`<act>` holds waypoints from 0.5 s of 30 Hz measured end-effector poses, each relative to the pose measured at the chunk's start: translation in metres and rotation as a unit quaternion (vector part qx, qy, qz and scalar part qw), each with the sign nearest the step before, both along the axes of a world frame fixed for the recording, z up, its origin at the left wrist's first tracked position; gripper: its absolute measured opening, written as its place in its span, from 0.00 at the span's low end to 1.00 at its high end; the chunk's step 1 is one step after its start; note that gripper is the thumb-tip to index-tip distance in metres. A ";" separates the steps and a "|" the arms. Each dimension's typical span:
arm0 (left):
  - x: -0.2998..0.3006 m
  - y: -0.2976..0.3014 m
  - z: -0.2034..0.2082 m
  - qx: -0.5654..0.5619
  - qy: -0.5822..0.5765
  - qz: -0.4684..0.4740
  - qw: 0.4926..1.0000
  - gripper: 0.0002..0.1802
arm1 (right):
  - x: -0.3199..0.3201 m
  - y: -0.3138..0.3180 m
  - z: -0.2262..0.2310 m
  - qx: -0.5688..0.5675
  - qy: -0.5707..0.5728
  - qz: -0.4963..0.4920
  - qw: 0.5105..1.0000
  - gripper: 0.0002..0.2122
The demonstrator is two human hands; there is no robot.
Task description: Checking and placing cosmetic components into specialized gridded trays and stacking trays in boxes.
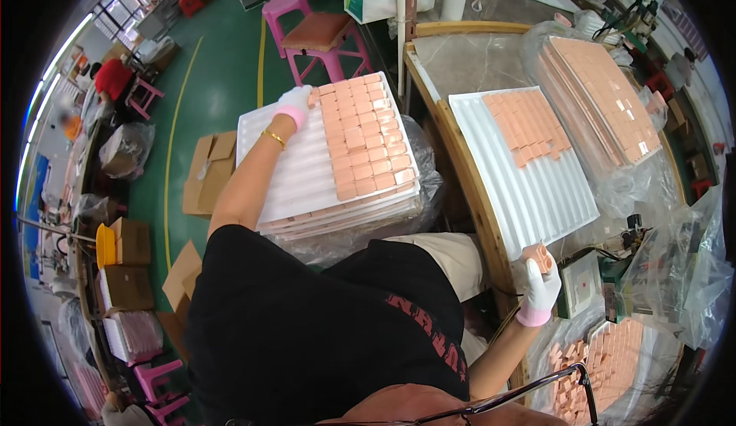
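My left hand [294, 106], in a white glove with a pink cuff, reaches to the far edge of a white ridged tray [287, 165]. Its closed fingertips are on a small peach-coloured block [313, 96] beside rows of glossy blocks of the same colour [360, 135]. Those rows cover the tray's right part. My right hand [541, 286], gloved alike, is closed around a hollow-looking peach piece [538, 257]. It is at the near end of a second white ridged tray [537, 204], whose far part carries more peach pieces [525, 126].
Filled trays are stacked under the left tray. Plastic-wrapped stacked trays [598, 96] stand at the bench's far right. Loose peach pieces [575, 380] lie near right, beside a small device [581, 284]. A pink stool [318, 35] and cardboard boxes [211, 173] stand on the floor. Other people sit far left.
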State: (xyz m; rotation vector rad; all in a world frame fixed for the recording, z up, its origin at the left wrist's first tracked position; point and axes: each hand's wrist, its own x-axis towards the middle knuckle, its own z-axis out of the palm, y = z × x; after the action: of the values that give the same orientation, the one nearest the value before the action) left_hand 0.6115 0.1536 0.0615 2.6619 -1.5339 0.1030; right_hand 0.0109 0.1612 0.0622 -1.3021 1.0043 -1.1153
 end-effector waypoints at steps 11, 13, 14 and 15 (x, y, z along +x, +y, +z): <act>-0.090 0.017 -0.008 -0.356 0.107 -0.148 0.917 0.27 | 0.044 -0.001 0.008 -0.019 0.065 -0.023 0.997 0.17; -0.167 0.021 -0.001 -0.309 0.307 -0.177 0.882 0.19 | 0.075 -0.004 0.017 -0.100 0.132 0.023 0.986 0.16; -0.207 0.021 0.018 -0.235 0.603 -0.231 0.727 0.19 | 0.089 -0.005 0.021 -0.118 0.149 0.046 0.981 0.16; -0.233 0.012 -0.010 -0.138 0.855 -0.163 0.473 0.21 | 0.106 -0.003 0.027 -0.129 0.153 0.058 0.978 0.16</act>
State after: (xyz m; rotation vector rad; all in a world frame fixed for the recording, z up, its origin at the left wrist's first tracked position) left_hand 0.3789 0.1656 0.0514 0.8270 -0.8066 -1.5530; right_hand 0.1171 0.1580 0.0897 -1.7610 1.0124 -0.9979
